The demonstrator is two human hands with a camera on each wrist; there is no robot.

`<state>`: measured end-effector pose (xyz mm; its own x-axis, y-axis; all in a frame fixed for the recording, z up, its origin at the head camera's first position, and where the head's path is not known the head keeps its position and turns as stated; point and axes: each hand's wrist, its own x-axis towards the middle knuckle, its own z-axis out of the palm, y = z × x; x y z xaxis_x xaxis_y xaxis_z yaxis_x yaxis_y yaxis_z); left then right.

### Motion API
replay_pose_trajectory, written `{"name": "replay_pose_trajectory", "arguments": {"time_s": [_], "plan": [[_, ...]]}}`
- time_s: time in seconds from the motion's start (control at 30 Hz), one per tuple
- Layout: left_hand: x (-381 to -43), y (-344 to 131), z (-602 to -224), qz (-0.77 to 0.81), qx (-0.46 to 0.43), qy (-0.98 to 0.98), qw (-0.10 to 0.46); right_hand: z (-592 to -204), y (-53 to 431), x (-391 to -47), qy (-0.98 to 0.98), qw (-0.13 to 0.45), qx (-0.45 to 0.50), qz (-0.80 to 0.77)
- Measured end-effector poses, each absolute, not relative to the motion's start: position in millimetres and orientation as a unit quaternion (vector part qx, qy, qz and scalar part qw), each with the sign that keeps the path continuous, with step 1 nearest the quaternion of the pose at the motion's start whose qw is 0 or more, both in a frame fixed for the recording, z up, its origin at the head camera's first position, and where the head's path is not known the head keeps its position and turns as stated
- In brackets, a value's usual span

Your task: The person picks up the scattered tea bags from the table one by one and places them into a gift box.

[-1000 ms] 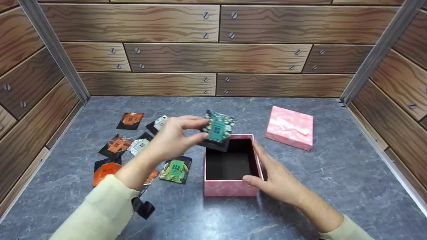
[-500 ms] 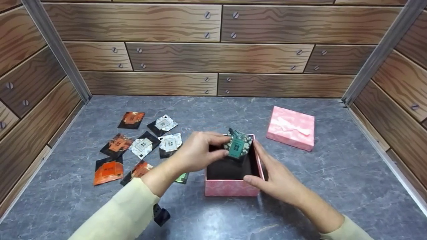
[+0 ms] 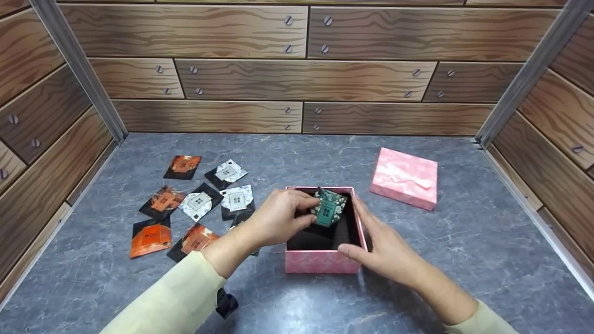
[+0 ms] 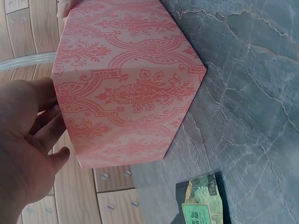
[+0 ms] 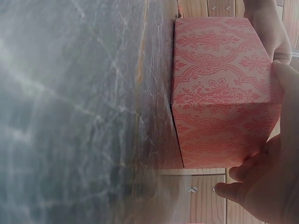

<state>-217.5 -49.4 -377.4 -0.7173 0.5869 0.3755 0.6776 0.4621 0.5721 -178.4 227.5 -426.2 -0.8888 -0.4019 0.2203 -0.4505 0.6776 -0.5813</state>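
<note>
My left hand (image 3: 283, 217) pinches a flat sachet (image 3: 327, 208), black with a teal label and pale blossom print, between thumb and fingers. It is tilted inside the open pink box (image 3: 320, 262), below the rim. Around the box's right side lies my right hand (image 3: 387, 250), thumb at the front right corner and fingers along the right wall. In the right wrist view the pink patterned wall (image 5: 215, 60) stands between the two hands. From the left wrist camera, the sachet is hidden behind the box wall (image 4: 131, 93).
Several sachets lie on the left: orange ones (image 3: 151, 237), white ones (image 3: 199, 202) and a green one (image 4: 201, 200) mostly behind the left forearm in the head view. The pink lid (image 3: 403, 178) with a bow lies at the back right. Wood-patterned walls (image 3: 241, 79) enclose the grey marbled table.
My left hand has moved right and down with the teal-labelled sachet, from above the box's left rim to inside it. My right hand stays at the box.
</note>
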Motion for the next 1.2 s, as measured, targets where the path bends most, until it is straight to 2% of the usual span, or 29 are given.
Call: {"name": "replay_pose_trajectory", "arguments": {"time_s": [0.37,0.6,1.2], "plan": [[-219.6,-33.7,-376.4,-0.3,-0.38,-0.874,0.046,-425.7,227.8,-178.1,-0.916,0.032,0.227,0.33],[-224.7,-23.8,-378.2,-0.281,-0.341,-0.897,0.016,-426.2,227.9,-178.4,-0.915,0.032,0.231,0.33],[-231.6,-8.4,-378.0,-0.192,-0.311,-0.931,0.004,-425.9,227.5,-178.3,-0.914,0.04,0.233,0.329]]}}
